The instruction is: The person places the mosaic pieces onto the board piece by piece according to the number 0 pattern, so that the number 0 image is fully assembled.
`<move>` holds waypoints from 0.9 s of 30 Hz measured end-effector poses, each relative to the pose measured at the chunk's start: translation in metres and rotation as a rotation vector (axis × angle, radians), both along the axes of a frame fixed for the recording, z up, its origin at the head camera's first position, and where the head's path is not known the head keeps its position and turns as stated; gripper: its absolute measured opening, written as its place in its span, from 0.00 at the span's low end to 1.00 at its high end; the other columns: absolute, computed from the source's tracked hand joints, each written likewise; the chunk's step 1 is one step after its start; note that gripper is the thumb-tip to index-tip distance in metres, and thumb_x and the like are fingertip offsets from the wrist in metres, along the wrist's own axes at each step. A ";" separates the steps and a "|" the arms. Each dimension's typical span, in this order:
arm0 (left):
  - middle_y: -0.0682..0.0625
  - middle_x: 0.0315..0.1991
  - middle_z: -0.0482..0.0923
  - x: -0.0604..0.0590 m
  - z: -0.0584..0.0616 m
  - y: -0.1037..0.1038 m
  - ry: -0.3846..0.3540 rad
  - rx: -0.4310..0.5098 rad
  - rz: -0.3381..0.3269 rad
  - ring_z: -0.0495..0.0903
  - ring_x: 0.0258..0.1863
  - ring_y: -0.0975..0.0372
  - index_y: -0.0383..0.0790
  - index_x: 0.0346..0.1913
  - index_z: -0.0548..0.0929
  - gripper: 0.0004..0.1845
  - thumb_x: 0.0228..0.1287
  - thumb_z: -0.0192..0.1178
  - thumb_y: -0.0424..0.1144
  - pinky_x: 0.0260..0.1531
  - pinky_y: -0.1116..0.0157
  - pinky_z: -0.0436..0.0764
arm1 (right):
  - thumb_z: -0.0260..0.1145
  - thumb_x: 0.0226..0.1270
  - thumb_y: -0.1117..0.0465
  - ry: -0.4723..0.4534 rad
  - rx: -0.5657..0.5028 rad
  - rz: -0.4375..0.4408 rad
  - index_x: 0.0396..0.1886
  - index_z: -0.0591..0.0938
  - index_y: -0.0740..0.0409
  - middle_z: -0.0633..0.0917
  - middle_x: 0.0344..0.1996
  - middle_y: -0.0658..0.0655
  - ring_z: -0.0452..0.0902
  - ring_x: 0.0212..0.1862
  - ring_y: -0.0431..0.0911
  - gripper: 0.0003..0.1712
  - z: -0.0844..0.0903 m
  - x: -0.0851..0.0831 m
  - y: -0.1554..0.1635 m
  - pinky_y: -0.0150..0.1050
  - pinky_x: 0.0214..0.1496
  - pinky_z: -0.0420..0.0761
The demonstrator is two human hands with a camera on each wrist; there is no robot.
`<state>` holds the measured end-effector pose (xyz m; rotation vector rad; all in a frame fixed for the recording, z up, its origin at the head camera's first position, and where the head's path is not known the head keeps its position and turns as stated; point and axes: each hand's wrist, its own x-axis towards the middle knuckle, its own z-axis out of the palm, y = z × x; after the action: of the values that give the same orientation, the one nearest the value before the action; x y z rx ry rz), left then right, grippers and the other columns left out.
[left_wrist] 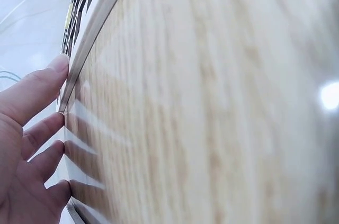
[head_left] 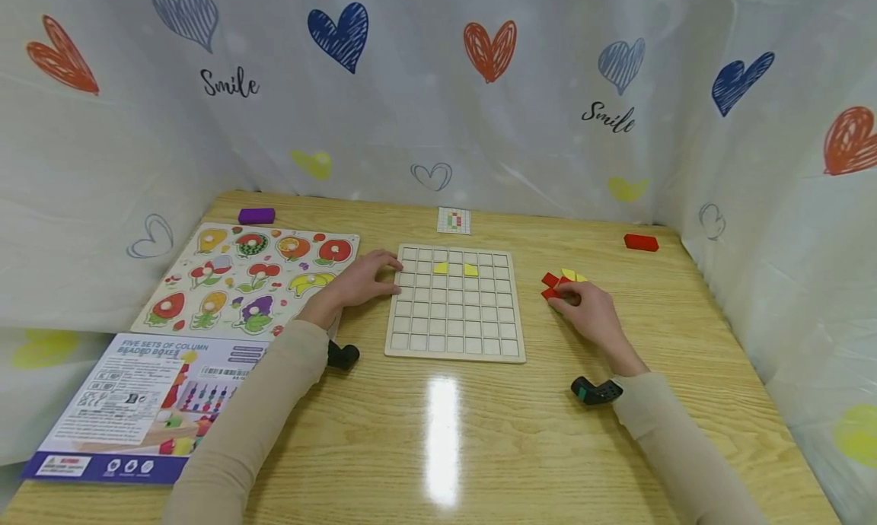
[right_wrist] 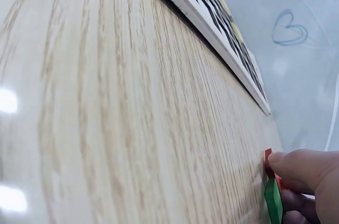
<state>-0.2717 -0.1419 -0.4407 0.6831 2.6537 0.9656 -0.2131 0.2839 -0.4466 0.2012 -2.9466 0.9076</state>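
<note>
A square wooden grid board (head_left: 455,357) lies mid-table, with two yellow pieces (head_left: 441,268) in its upper cells. At its left edge, my left hand (head_left: 363,278) rests with thumb and fingertips against the frame; the left wrist view has the thumb (left_wrist: 39,89) at the board's side. To the board's right, my right hand (head_left: 589,312) is over a small group of red tiles (head_left: 550,279) and yellow tiles (head_left: 569,274). Its thumb and finger pinch a red tile (right_wrist: 268,159) close to the tabletop. A green tile (right_wrist: 273,203) shows just under that hand.
Behind the board lies a small pattern card (head_left: 454,221). A fruit puzzle board (head_left: 154,318) and a printed box (head_left: 103,464) take up the left side. A purple block (head_left: 256,216) is at the back left, a red block (head_left: 641,242) at the back right.
</note>
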 end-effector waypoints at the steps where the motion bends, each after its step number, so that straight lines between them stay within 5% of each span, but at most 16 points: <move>1: 0.38 0.68 0.64 0.000 0.000 0.000 0.000 0.000 0.000 0.59 0.70 0.46 0.36 0.59 0.78 0.23 0.64 0.66 0.42 0.69 0.49 0.59 | 0.67 0.67 0.58 0.000 0.002 0.002 0.50 0.83 0.67 0.83 0.43 0.65 0.78 0.42 0.55 0.18 0.000 -0.001 0.000 0.51 0.47 0.76; 27: 0.39 0.69 0.63 -0.001 0.000 0.000 -0.004 -0.026 0.002 0.59 0.70 0.47 0.36 0.60 0.77 0.23 0.65 0.66 0.42 0.69 0.49 0.59 | 0.69 0.64 0.63 0.093 0.080 0.127 0.50 0.84 0.69 0.83 0.43 0.67 0.77 0.45 0.60 0.17 0.001 -0.003 -0.015 0.55 0.48 0.76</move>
<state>-0.2732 -0.1415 -0.4407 0.6718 2.6588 0.9309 -0.2162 0.2690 -0.4456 0.4266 -2.9132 0.7707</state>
